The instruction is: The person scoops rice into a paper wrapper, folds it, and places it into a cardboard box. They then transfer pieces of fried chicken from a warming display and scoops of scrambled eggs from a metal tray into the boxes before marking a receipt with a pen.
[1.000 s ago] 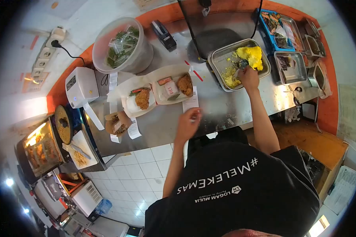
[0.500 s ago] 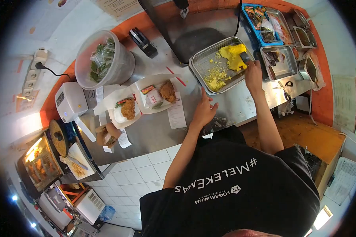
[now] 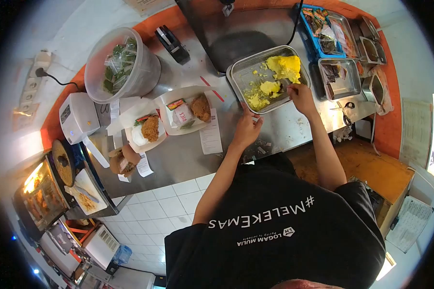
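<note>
Both hands had shifted: the left hand (image 3: 246, 131) now lay open at the tray (image 3: 238, 77) edge, the right hand (image 3: 301, 94), gripping a utensil, had drawn a rice (image 3: 270, 87) clump nearer

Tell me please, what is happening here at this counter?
A person stands at a steel counter. The right hand works in the yellow food in a metal tray; the left hand rests at the tray's near edge. Two open boxes with fried chicken wait beside a receipt.
</note>
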`<control>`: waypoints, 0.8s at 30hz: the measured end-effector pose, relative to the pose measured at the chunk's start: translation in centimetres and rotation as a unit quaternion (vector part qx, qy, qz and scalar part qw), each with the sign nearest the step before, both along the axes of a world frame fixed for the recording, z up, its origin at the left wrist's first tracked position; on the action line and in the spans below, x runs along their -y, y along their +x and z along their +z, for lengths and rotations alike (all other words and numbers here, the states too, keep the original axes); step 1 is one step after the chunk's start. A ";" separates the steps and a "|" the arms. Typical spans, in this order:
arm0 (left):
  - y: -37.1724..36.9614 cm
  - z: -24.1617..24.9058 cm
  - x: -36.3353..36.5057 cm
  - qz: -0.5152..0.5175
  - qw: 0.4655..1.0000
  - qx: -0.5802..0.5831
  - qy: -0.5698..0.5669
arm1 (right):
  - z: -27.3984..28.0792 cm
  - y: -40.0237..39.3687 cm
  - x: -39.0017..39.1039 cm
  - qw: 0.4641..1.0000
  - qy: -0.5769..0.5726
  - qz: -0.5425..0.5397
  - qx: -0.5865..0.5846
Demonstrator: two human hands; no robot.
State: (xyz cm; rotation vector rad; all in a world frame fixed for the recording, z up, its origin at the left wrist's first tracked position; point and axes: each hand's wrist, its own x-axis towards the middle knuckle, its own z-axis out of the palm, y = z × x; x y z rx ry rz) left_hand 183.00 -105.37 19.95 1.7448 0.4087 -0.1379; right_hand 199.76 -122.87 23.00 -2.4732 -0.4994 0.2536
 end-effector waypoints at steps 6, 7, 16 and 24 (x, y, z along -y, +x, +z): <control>0.0 -0.1 0.0 0.001 0.999 0.009 -0.042 | -0.9 -1.8 -1.5 0.998 0.011 0.008 0.069; 0.0 0.1 0.0 0.006 0.999 0.011 -0.050 | -1.0 -2.0 -1.9 0.998 0.011 0.010 0.068; 0.1 -0.5 0.0 -0.005 0.999 0.016 -0.041 | -0.9 -6.3 -5.6 0.985 -0.007 0.165 -0.042; 0.1 -0.2 -0.6 -0.006 0.996 0.017 -0.083 | 0.0 -1.4 -2.9 0.948 0.035 0.261 -0.180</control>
